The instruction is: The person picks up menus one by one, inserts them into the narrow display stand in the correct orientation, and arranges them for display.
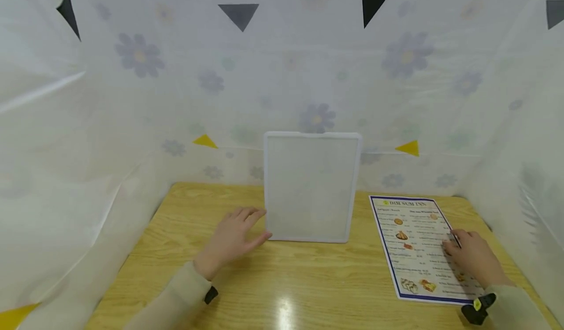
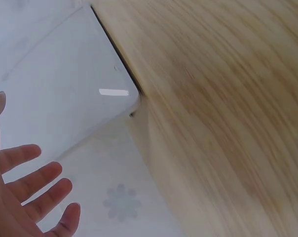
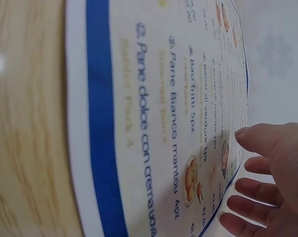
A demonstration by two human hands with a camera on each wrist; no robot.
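Resting open-fingered on the blue-bordered laminated menu point(image 1: 418, 247), the right hand point(image 1: 473, 256) lies flat while the open left hand point(image 1: 231, 239) hovers beside the upright white-framed board point(image 1: 310, 188).

Light wooden table point(image 1: 308, 281) with a glare spot of overhead light near its front edge, white sheeting point(image 1: 132, 114) printed with faded flowers enclosing the table behind and on both sides, black, grey and yellow triangles scattered on the sheeting

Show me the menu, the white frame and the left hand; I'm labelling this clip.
menu point(image 1: 418, 244), head view, middle of the printed sheet.
white frame point(image 1: 311, 188), head view, centre of its panel.
left hand point(image 1: 231, 237), head view, back of the hand.
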